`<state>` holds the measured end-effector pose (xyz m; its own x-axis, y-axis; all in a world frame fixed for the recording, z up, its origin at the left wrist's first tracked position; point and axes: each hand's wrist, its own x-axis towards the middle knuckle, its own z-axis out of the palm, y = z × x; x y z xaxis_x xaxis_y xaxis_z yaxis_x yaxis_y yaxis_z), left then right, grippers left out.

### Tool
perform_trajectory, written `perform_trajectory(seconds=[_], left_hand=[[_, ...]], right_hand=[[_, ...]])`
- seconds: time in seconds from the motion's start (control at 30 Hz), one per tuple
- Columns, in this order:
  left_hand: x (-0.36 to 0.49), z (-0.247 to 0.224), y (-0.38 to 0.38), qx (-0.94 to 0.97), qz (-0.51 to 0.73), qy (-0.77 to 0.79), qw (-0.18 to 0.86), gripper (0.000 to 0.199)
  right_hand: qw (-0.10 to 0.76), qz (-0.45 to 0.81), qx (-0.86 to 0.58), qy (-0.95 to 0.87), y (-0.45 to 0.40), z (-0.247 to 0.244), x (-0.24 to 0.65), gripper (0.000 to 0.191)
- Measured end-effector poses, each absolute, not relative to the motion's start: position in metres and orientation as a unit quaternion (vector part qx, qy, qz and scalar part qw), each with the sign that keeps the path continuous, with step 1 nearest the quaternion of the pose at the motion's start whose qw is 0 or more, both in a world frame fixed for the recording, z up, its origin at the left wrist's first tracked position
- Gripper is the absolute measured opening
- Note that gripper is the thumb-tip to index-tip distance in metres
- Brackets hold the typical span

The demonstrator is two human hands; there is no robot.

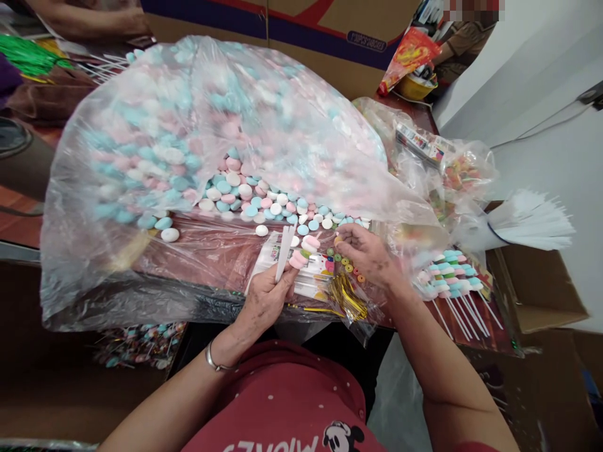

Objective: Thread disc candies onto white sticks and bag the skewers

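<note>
My left hand point(264, 301) is closed on thin white sticks point(283, 254) and a small stack of puffy pink, white and green sweets point(311, 245). The stack leans up and right, its top near my right hand point(372, 254). Those fingers pinch what looks like a small orange ring sweet point(338, 240). Green, yellow and orange ring sweets point(345, 261) lie just under my right hand, the nearer one.
</note>
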<state>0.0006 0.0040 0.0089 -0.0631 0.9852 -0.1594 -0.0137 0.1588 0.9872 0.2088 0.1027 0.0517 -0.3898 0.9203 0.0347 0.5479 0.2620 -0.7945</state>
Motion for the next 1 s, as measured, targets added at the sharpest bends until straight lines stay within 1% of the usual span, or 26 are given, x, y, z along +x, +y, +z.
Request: perform_trajectory(seconds=[0.03,0.1,0.2,0.47,0.7,0.87,1.0], left_hand=[[0.0,0.01,0.004,0.451,0.469,0.552,0.522,0.035],[0.0,0.012,0.004,0.471,0.457,0.548,0.519,0.035],[0.0,0.011,0.004,0.493,0.446,0.543,0.514,0.038],[0.0,0.011,0.004,0.496,0.44,0.553,0.505,0.038],[0.0,0.012,0.004,0.495,0.445,0.556,0.497,0.038],[0.0,0.012,0.005,0.495,0.449,0.561,0.489,0.042],[0.0,0.01,0.004,0.493,0.453,0.558,0.49,0.041]], right_hand=[[0.3,0.431,-0.479,-0.703,0.104,0.051,0.207,0.02],[0.35,0.532,-0.464,-0.616,0.106,0.052,0.202,0.026],[0.374,0.596,-0.454,-0.547,0.105,0.056,0.195,0.028],[0.395,0.638,-0.441,-0.492,0.103,0.06,0.185,0.029],[0.395,0.704,-0.409,-0.425,0.108,0.056,0.188,0.029],[0.397,0.686,-0.43,-0.433,0.11,0.046,0.19,0.026],[0.406,0.683,-0.43,-0.43,0.112,0.043,0.191,0.026]])
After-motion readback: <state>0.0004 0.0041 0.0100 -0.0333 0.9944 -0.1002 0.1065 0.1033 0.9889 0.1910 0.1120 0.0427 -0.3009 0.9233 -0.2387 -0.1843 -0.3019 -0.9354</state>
